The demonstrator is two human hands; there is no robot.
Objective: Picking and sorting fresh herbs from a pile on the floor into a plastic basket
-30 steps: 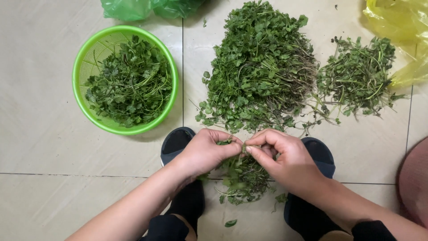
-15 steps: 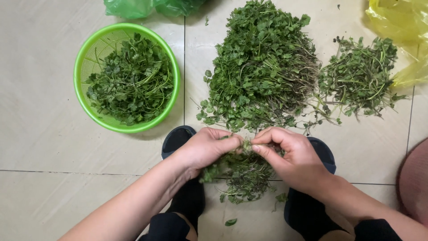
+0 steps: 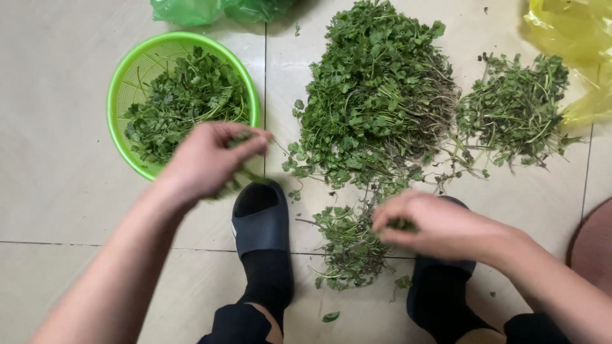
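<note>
Hands working leafy greens on a glossy pale tile floor [image 3: 64, 210]. Left hand [image 3: 207, 159] is hovering at the rim of a round, slotted, bright green plastic basket [image 3: 121, 95], fingers curled together and pinching a small sprig [image 3: 245, 137] of soft leaves on thin stems. Right hand [image 3: 433, 224] is hanging low between the feet, fingertips pressed together on a loose bunch [image 3: 350, 245] of stemmy greens lying on the tiles between two black slippers [image 3: 260, 220]. Basket is holding picked leaves [image 3: 185, 102], crinkled and dark. Large mound [image 3: 376, 95] of tangled greens, rooty at its right edge, is lying just beyond the bunch. Smaller, wirier heap [image 3: 516, 108] is lying to its right, touching a crumpled yellow plastic bag [image 3: 574, 38].
</note>
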